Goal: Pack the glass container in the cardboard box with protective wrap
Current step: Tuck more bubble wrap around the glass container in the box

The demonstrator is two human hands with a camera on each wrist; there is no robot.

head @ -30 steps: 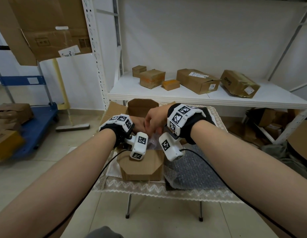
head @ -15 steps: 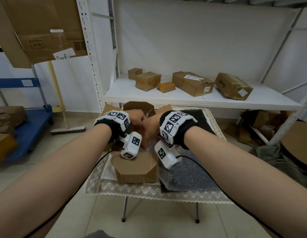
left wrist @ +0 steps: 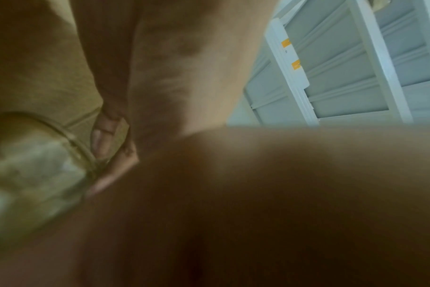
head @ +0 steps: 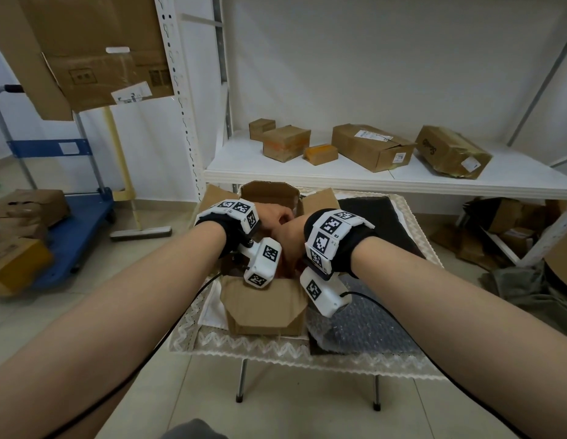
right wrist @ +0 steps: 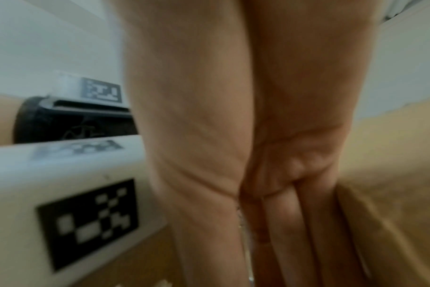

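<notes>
The open cardboard box [head: 263, 308] stands on a small table, flaps spread. Both my hands reach down into its mouth, close together. In the head view the left hand [head: 274, 217] shows only its knuckles, and the right hand [head: 290, 239] crosses just in front of it. The blurred left wrist view shows the glass container [left wrist: 37, 165] with pale wrap in or around it, and my fingertips [left wrist: 103, 139] curl at its rim. In the right wrist view the fingers [right wrist: 295, 223] point straight down along the box wall, beside a clear strip of wrap. The container is hidden in the head view.
A sheet of bubble wrap [head: 364, 324] lies on the table right of the box, over a dark mat [head: 380, 213]. The table's lace edge [head: 276, 350] is near me. A white shelf [head: 371, 182] with several cardboard boxes stands behind. A blue cart [head: 76, 223] is at left.
Both hands stay in the box mouth and have sunk a little deeper. The head view has shifted slightly closer and to the left.
</notes>
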